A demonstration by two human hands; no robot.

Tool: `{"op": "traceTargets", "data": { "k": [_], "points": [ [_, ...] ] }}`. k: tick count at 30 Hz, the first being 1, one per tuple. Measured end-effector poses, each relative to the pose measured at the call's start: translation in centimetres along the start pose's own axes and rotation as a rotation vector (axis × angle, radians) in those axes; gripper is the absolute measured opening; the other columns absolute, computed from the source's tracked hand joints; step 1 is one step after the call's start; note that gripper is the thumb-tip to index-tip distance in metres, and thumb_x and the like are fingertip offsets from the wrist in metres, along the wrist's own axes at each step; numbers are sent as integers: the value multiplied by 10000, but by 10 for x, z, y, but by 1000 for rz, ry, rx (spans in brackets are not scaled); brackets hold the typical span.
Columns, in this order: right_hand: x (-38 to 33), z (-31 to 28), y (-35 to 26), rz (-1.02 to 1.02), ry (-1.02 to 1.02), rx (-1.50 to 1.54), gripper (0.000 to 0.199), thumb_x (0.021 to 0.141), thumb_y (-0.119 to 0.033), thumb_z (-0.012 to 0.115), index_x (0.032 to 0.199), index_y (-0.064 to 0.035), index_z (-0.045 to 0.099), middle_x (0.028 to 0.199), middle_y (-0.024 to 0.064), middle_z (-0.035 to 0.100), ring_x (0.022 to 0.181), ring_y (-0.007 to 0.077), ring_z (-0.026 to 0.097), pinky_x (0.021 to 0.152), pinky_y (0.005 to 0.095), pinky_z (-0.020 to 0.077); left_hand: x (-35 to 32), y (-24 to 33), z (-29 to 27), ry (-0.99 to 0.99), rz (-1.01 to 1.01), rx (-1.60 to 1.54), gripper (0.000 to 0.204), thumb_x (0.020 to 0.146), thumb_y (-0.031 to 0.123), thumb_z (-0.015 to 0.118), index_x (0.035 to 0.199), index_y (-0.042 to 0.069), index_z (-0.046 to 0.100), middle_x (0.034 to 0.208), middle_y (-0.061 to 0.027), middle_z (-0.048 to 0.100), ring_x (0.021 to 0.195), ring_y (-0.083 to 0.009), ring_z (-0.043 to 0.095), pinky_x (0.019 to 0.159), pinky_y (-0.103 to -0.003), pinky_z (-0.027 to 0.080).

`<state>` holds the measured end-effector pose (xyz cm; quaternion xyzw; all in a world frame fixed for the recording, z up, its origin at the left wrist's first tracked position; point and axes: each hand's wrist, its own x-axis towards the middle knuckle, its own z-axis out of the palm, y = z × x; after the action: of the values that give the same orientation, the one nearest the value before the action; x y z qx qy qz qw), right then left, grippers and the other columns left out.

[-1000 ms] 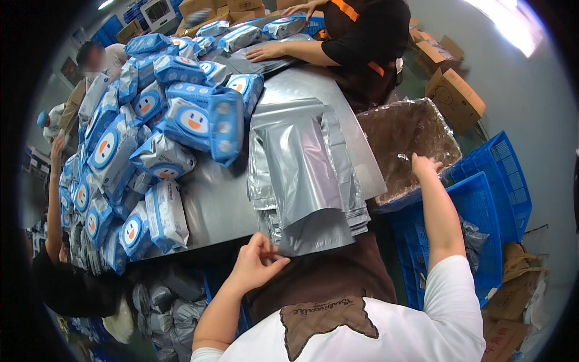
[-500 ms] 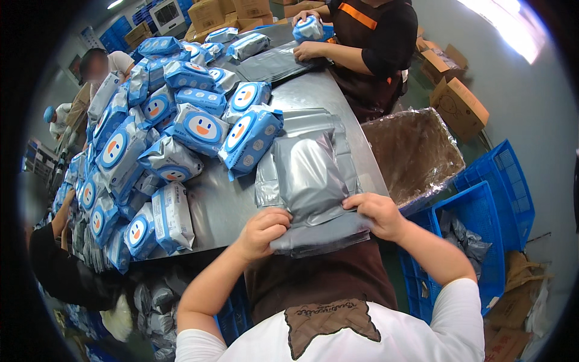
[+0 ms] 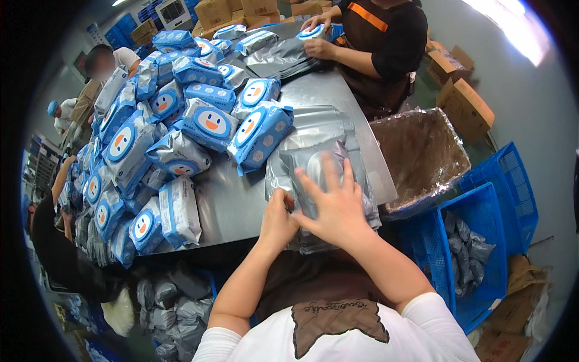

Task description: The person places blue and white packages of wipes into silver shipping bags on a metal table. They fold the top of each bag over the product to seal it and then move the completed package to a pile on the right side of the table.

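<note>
A filled grey plastic bag (image 3: 313, 163) lies on top of a stack of flat grey bags (image 3: 313, 123) at the near edge of the steel table (image 3: 235, 205). My right hand (image 3: 332, 202) lies flat on the filled bag with fingers spread. My left hand (image 3: 276, 220) grips the bag's near left edge. Just left of the bags lies a blue and white wipes pack (image 3: 259, 136) with a round face on it.
A heap of blue and white packs (image 3: 151, 139) covers the table's left half. A person in a dark apron (image 3: 377, 42) handles packs at the far end. A lined carton (image 3: 422, 157) and blue crates (image 3: 476, 241) stand to the right. Filled grey bags (image 3: 169, 301) lie below the table.
My right hand came back from the lined carton to the bag stack. Both hands took hold of a filled grey bag; now the right hand presses flat on it.
</note>
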<state>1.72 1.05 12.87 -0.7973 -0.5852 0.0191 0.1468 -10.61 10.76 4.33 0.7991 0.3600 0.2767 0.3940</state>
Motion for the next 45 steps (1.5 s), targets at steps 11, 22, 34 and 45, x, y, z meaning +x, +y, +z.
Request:
{"op": "traceTargets", "data": {
  "k": [11,22,34,45],
  "points": [
    [-221,-119,238,727,417,91,630,894,-299,503,1474,-122,334,1526,155,280,1424,329,216,1153,443,168,107,-55,-95,263,253,523,666,671,279,809,1214,26,519,1227,-181,517,1163,-363,460,996,-430,372],
    [-88,-62,154,201,248,303,793,735,-185,753,1420,-49,376,1492,210,295,1394,368,268,1126,432,261,128,-2,-111,134,485,495,869,544,188,845,1331,150,480,1298,-165,452,1244,-369,392,1065,-460,287],
    [-12,3,116,-135,35,293,881,644,-284,767,1435,-268,379,1421,251,335,1263,436,400,1064,462,333,82,-31,-12,-252,353,556,1109,681,623,717,1470,25,215,1522,-306,83,1412,-479,85,1107,-588,167],
    [-54,-29,138,341,85,1837,882,660,-259,680,1436,-30,331,1353,185,466,1239,295,488,1044,398,398,-6,9,10,63,363,658,314,707,279,700,988,141,675,1421,-179,349,1268,-407,292,1063,-583,211]
  ]
}}
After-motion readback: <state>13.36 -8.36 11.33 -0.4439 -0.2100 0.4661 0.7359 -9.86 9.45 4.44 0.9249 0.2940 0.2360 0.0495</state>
